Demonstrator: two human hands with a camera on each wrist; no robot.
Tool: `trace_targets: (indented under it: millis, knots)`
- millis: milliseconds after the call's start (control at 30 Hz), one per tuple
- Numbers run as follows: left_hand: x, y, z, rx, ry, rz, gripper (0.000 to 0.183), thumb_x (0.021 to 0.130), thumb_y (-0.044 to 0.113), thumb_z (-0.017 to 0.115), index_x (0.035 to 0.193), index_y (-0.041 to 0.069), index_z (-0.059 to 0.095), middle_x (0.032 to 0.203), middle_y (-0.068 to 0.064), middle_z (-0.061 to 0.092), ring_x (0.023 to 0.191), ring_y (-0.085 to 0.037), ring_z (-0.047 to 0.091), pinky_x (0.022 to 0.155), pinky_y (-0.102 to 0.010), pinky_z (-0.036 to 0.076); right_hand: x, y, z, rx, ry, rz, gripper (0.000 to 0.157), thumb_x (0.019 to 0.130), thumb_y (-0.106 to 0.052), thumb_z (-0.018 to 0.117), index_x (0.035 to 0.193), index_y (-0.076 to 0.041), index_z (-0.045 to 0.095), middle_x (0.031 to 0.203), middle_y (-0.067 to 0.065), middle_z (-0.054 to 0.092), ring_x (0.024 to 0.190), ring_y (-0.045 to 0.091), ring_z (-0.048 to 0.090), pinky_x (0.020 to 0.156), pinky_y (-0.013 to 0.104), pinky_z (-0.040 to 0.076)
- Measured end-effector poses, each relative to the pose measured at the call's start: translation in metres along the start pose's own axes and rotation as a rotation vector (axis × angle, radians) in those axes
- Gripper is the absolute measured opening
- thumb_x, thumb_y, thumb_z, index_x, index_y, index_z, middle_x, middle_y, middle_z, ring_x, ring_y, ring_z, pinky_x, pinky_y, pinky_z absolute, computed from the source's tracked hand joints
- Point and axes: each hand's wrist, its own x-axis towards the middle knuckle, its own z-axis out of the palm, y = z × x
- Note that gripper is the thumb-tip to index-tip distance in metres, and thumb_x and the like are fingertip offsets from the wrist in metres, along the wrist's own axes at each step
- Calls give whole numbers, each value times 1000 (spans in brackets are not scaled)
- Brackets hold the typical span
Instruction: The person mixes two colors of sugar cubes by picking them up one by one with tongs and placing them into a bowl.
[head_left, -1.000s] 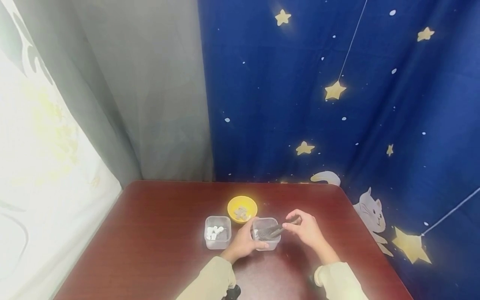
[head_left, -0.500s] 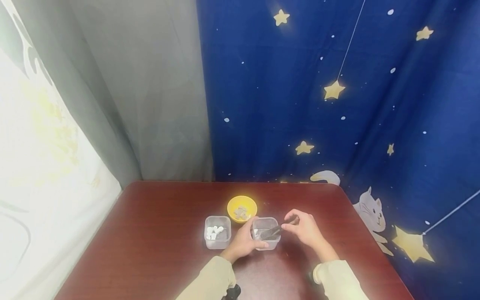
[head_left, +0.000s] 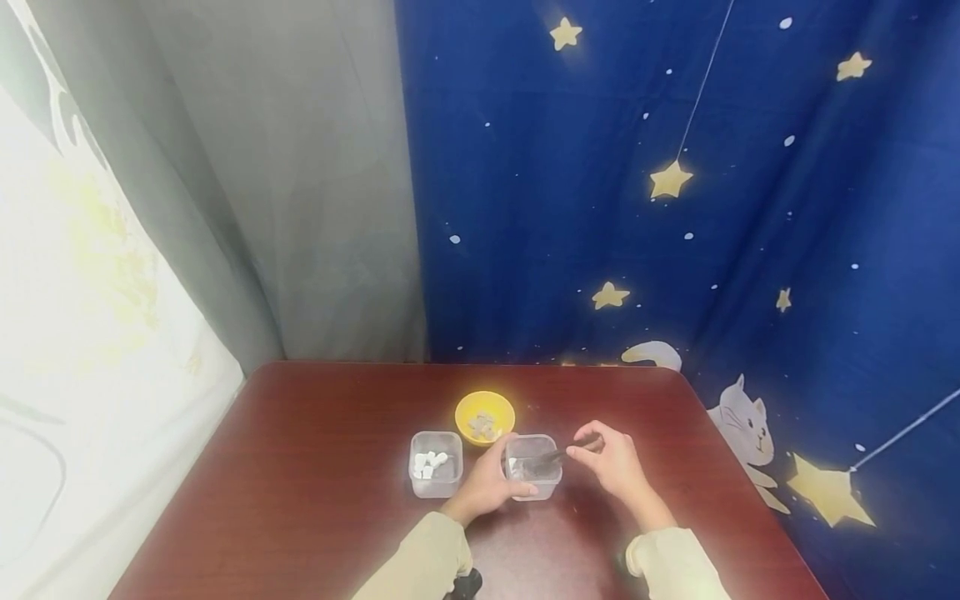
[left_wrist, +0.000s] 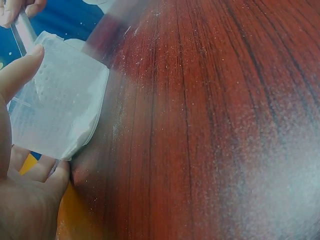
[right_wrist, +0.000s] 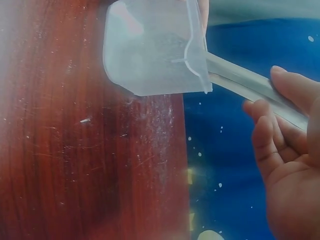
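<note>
My left hand (head_left: 483,485) grips a clear plastic container (head_left: 533,492) from its left side, thumb along the near wall and fingers behind. Between thumb and fingers, my right hand (head_left: 615,460) pinches the upper end of metal tongs (head_left: 551,457). In the right wrist view the two arms of the tongs (right_wrist: 240,82) slope over the rim into the container (right_wrist: 150,50). The tips of the tongs are down inside it, dim through the cloudy wall. A small white piece (head_left: 513,464) lies at the container's left side.
Left of my left hand stands a second clear container (head_left: 450,486) with several white pieces (head_left: 428,464). Behind the two containers is a yellow bowl (head_left: 465,408) holding several greyish pieces (head_left: 482,425). All stand on a dark red wooden table (head_left: 322,467), with curtains beyond its far edge.
The tongs have shifted inside the container, their arms spread at first and closer together since. My right hand has moved only slightly; the left keeps its grip.
</note>
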Motion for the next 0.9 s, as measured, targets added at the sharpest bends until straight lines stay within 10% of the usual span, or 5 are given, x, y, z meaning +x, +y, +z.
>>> trace_targets:
  millis: [900]
  knots:
    - [1, 2, 1, 34, 24, -18, 92, 64, 26, 91, 142, 11, 43, 123, -6, 59, 106, -28, 58, 94, -45, 43, -2, -1, -8, 259, 228, 179, 20, 79, -13, 82, 92, -8, 68, 67, 8, 66, 61, 27, 65, 52, 37, 54]
